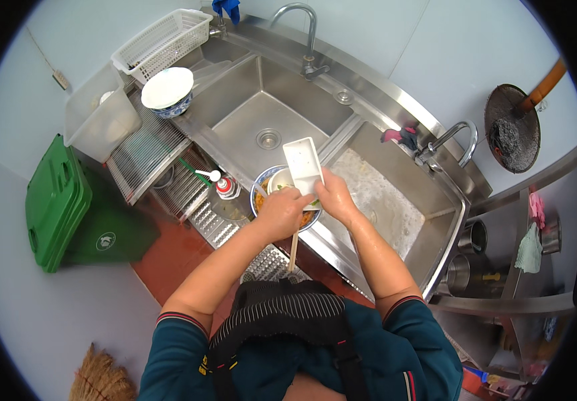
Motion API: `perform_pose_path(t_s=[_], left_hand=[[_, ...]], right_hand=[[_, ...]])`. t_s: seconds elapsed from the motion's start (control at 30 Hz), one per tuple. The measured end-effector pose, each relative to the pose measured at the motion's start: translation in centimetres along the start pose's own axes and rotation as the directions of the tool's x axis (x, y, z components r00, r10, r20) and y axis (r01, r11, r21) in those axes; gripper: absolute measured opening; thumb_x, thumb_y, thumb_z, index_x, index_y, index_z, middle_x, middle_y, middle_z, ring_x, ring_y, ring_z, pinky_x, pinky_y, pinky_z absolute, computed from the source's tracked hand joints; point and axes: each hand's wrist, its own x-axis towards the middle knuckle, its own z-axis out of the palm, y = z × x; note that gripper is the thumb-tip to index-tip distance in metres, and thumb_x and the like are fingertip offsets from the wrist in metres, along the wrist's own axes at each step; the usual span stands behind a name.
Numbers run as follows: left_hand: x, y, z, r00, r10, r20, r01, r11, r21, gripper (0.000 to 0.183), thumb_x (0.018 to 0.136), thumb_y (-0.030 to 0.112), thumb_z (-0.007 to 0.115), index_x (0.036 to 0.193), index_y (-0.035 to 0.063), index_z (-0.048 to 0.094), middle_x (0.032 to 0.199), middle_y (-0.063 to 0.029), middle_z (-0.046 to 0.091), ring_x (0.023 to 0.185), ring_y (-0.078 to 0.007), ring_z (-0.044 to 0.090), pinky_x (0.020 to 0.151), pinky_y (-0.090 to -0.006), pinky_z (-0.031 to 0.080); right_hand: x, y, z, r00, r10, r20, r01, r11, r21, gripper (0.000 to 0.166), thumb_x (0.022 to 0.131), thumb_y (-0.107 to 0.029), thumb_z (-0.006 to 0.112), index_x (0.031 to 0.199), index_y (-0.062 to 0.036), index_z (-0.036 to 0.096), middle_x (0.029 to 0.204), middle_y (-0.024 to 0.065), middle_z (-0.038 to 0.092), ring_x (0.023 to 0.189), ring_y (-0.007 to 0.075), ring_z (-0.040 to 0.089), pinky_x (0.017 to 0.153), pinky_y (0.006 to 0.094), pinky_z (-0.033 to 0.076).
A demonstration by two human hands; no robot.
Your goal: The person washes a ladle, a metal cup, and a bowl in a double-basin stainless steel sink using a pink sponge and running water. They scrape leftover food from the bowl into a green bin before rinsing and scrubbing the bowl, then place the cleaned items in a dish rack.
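My right hand [337, 195] grips a white rectangular divided dish [302, 158] by its right side, tilted over a blue-and-white bowl [259, 180]. Small dark specks and green bits cling to the dish. My left hand [281, 213] is over the bowl, its fingers at the dish's lower end. Inside the bowl are orange-brown food remains and a smaller white bowl [279, 179]. A pair of chopsticks [293, 253] sticks out below my left hand; whether that hand holds them is hidden. The bowl is at the front edge of the steel sink, by the divider.
The left basin [288, 120] has a drain; the right basin [384, 200] holds foamy water. Stacked bowls [168, 92], a white basket [168, 42] and a plastic tub [100, 115] stand left. Below are a pump bottle [228, 198] and a green bin [93, 215].
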Motion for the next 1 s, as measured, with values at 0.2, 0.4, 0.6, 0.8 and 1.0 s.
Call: perform_pose_path(t_s=[0.2,0.4,0.6,0.8,1.0], left_hand=[[0.0,-0.3,1.2,1.0,0.002,0.023,-0.002,1.0,-0.001,0.013,0.067,0.007,0.052,0.08,0.0062,0.055,0.068,-0.0098,0.051,0.066,-0.0287,0.052,0.057,-0.0391,0.042],[-0.7,-1.4,0.4,0.982,-0.071,0.173,0.055,0.994,0.098,0.008,0.069,0.008,0.053,0.076,0.0056,0.053,0.069,-0.0105,0.054,0.065,-0.0289,0.054,0.056,-0.0392,0.043],[0.6,1.6,0.2,0.998,-0.024,0.052,0.023,0.999,0.026,0.016,0.068,0.007,0.053,0.084,0.0059,0.053,0.065,-0.0095,0.051,0.062,-0.0282,0.053,0.054,-0.0386,0.043],[0.0,0.0,0.7,0.994,0.052,0.096,-0.066,0.986,0.154,0.011,0.064,0.006,0.054,0.075,0.0061,0.055,0.062,-0.0085,0.05,0.061,-0.0264,0.053,0.051,-0.0369,0.042],[-1.3,-0.4,-0.4,0.983,-0.062,0.17,0.027,0.979,0.202,0.004,0.064,0.009,0.056,0.064,0.0058,0.056,0.065,-0.0082,0.052,0.067,-0.0259,0.054,0.058,-0.0365,0.044]], right_hand=[[0.4,-0.4,0.4,1.0,-0.007,-0.03,0.008,0.998,0.056,0.024,0.077,-0.009,0.039,0.096,0.0024,0.049,0.083,0.025,0.055,0.081,0.04,0.052,0.072,0.041,0.041],[0.6,2.5,-1.0,0.984,0.047,-0.174,-0.027,0.993,0.117,0.024,0.077,-0.01,0.039,0.095,0.0019,0.05,0.083,0.0235,0.056,0.08,0.0371,0.054,0.072,0.0387,0.042],[-0.6,0.6,-0.5,0.993,0.038,-0.115,-0.024,0.993,0.118,0.026,0.078,-0.01,0.039,0.098,0.0009,0.05,0.085,0.0229,0.056,0.081,0.0366,0.054,0.071,0.0384,0.042],[-1.0,-0.8,-0.4,0.991,-0.051,-0.126,0.061,0.995,0.082,0.029,0.078,-0.009,0.038,0.104,-0.0002,0.047,0.087,0.0245,0.055,0.083,0.0381,0.052,0.072,0.0398,0.042],[-1.0,1.4,-2.6,0.978,0.035,-0.205,-0.054,0.995,-0.086,0.031,0.075,-0.007,0.039,0.104,-0.0015,0.048,0.089,0.0243,0.055,0.085,0.0393,0.052,0.075,0.0413,0.042]])
